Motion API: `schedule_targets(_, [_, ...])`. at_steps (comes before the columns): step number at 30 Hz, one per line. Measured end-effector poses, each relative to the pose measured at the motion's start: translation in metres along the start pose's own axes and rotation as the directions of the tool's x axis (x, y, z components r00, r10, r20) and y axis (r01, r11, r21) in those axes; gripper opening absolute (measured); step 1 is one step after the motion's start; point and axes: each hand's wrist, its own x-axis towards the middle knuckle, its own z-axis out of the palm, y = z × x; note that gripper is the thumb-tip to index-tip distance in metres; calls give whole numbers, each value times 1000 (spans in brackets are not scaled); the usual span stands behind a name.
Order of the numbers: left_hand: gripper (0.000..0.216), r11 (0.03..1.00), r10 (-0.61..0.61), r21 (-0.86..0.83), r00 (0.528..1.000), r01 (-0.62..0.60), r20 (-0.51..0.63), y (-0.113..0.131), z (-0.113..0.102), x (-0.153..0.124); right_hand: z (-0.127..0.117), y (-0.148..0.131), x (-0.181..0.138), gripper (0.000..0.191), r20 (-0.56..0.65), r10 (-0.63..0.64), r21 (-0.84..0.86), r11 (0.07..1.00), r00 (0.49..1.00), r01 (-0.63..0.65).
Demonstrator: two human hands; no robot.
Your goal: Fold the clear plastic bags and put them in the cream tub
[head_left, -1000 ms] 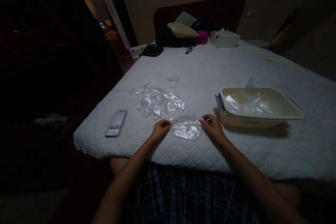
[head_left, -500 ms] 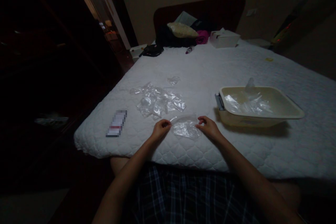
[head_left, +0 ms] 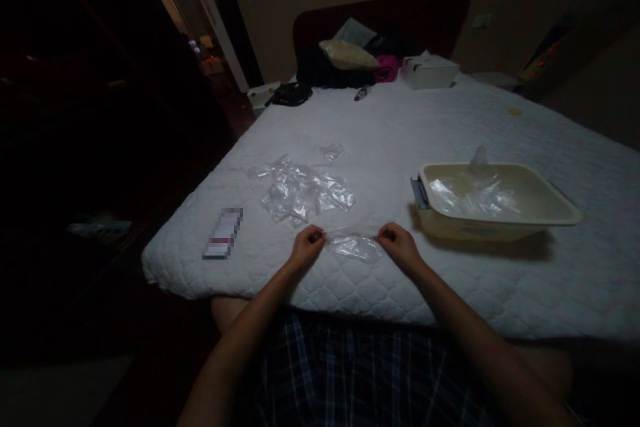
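Note:
A clear plastic bag (head_left: 355, 247) stretches between my two hands, low over the near edge of the bed. My left hand (head_left: 307, 245) pinches its left end, fingers closed. At the opposite end, my right hand (head_left: 399, 244) grips the upper right corner between thumb and fingers. Just beyond my left hand lies a loose pile of crumpled clear plastic bags (head_left: 300, 190), with one small piece of clear plastic (head_left: 331, 151) apart behind it. To the right stands a cream plastic tub (head_left: 500, 230) with grey handles, holding more clear plastic (head_left: 480, 197).
A blurred-out phone-like object (head_left: 223, 233) lies left on the white quilted bedspread (head_left: 400, 127). Toward the headboard (head_left: 430, 13) are a heap of dark cloth with a pale cushion (head_left: 349, 55), a magenta roll (head_left: 387, 69), a white box (head_left: 431, 72) and a black bag (head_left: 291, 94).
My right hand's fingers have closed on the bag's upper right corner. The bag's top edge is now pulled straighter, and its body looks narrower. My left hand stays nearly in place.

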Motion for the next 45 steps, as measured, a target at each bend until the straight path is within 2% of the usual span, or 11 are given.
schedule_targets(4, [12, 992, 125, -35, 992, -124, 24, 1, -2, 0, 0, 0, -3, 6, -18, -51, -5, 999, 999, 51])
schedule_targets(12, [21, 982, 186, 12, 982, -187, 37, -6, -2, 0, -2, 0, -6, 8, -24, -87, -53, 995, 996, 85])
schedule_targets(17, [32, 930, 298, 198, 951, -308, 82, -1, -7, -4, -2, 1, -7, 8, -26, -126, -77, 989, 992, 124])
schedule_targets(19, [32, 830, 369, 360, 904, -426, 218, 5, -13, -8, -2, 0, -8, 9, -29, -154, -108, 983, 988, 150])
schedule_targets(22, [22, 560, 433, 520, 763, -645, 480, 12, -23, -11, -4, -3, -10, 10, -13, -201, -160, 967, 979, 197])
schedule_targets(26, [23, 239, 438, 517, 566, -822, 698, 14, -31, -12, -10, -9, -13, 10, 57, -242, -210, 946, 969, 248])
schedule_targets(29, [26, 134, 417, 497, 503, -858, 757, 15, -33, -14, -15, -10, -18, 10, 114, -248, -195, 944, 962, 266])
schedule_targets(33, [27, 99, 391, 499, 495, -861, 776, 18, -33, -16, -22, -7, -25, 14, 152, -226, -46, 971, 962, 236])
schedule_targets(37, [28, 94, 381, 495, 491, -864, 784, 18, -32, -16, -26, -16, -24, 20, 27, -259, 45, 965, 966, 257])
schedule_targets(40, [28, 114, 383, 506, 508, -855, 771, 15, -31, -16, -27, -31, -16, 22, 28, -311, 67, 949, 950, 309])
schedule_targets(45, [26, 175, 414, 513, 535, -841, 736, 17, -31, -17, -27, -31, -2, 20, 57, -117, 5, 993, 992, 117])
